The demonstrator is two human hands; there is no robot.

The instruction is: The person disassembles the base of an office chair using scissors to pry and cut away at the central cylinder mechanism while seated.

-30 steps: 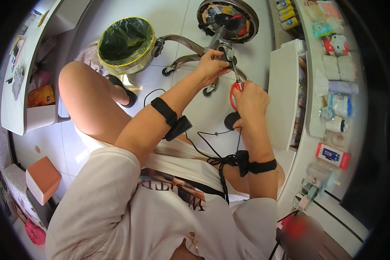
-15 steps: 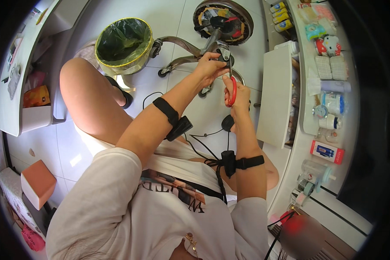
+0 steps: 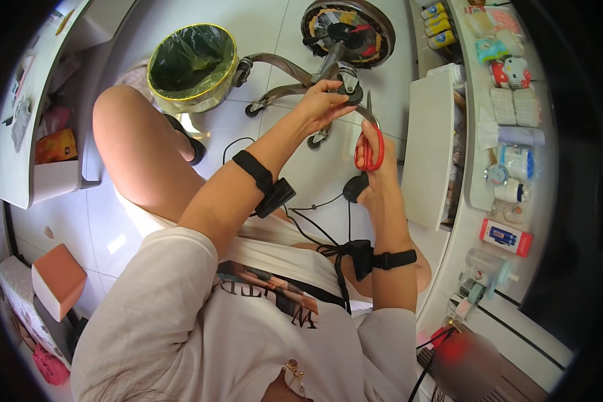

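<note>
My left hand (image 3: 321, 106) grips the black caster wheel (image 3: 352, 98) at the end of one leg of an overturned stool base (image 3: 293, 70). Its thumb and fingers press on the wheel from the left. Just to the right, my right hand (image 3: 374, 149) is closed round the red handles of a pair of scissors (image 3: 380, 149). The metal blades point up and away, close to the caster but apart from it. A round seat underside (image 3: 347, 33) faces me at the far end of the stool. Any hair or thread on the wheel is too small to make out.
A bin with a dark liner (image 3: 193, 100) stands left of the stool. On the right are an open drawer (image 3: 427, 154) and a shelf crowded with bottles and boxes (image 3: 506, 234). Black cables (image 3: 315, 224) hang between my forearms. An orange-pink box (image 3: 59, 281) lies left.
My right hand has drawn the scissors back from the caster, right and toward me, and their blades now show. My left hand stays on the wheel, which has turned more into view.
</note>
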